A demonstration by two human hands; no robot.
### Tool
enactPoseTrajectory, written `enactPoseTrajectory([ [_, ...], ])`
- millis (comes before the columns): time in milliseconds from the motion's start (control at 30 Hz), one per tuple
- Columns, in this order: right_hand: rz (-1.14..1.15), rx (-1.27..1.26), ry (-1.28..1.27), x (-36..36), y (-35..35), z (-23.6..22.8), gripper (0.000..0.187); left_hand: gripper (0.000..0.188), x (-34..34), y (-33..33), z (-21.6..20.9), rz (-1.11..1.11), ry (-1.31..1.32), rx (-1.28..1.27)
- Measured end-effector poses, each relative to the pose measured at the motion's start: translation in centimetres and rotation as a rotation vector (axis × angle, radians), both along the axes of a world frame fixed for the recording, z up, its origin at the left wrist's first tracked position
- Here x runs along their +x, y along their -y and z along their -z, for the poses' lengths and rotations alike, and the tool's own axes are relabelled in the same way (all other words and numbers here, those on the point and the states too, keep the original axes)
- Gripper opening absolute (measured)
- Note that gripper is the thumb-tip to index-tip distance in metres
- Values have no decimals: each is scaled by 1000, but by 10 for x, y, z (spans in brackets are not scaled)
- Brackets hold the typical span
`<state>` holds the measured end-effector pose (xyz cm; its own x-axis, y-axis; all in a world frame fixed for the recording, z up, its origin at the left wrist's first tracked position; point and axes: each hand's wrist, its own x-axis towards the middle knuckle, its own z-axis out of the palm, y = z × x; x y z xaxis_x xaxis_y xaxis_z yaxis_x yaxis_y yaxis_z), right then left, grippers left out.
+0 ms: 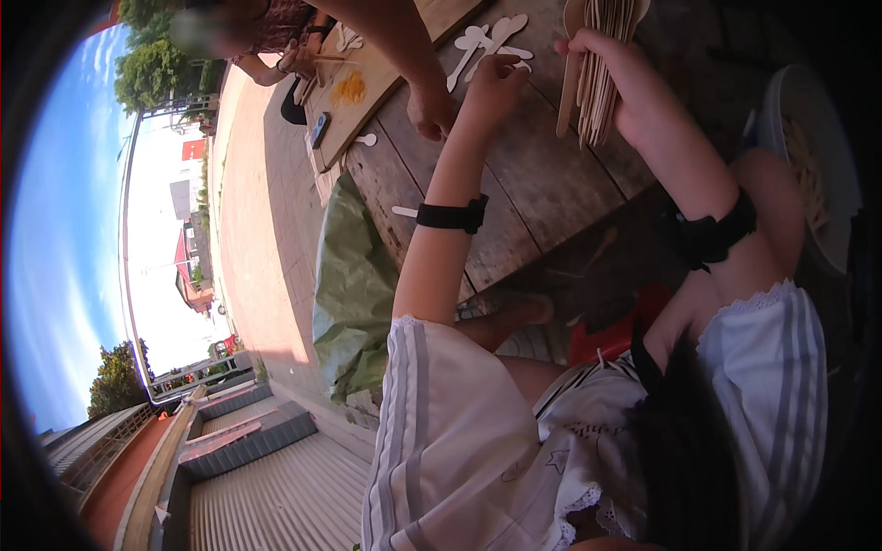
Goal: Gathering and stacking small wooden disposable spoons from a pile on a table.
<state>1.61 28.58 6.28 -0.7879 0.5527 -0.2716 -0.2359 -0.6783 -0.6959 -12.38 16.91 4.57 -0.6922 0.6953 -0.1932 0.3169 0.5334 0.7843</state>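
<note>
My right hand is closed round a thick bundle of pale wooden spoons, held over the far right part of a weathered plank table. To its left, my left hand is over the table, its fingers curled down beside a few loose wooden spoons. The back of the hand hides the fingertips, so what they pinch, if anything, does not show. Another person's hand rests low on the table just left of my left forearm. A single wooden spoon lies near the table's left edge.
Beyond, a second person's hands work at a wooden board bearing an orange-yellow pile and a small blue device. Green plastic sheeting hangs at the table's left. A grey basin of wooden pieces stands right.
</note>
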Motion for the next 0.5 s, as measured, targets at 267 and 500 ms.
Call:
enactPoseTrajectory([
  [267,-24,-69,-64,8,-5,-9,15,27,-37,-21,34,-98,-758,-275],
  [500,41,-99,-98,11,-13,-7,22,23,-66,-14,56,77,-991,-606],
])
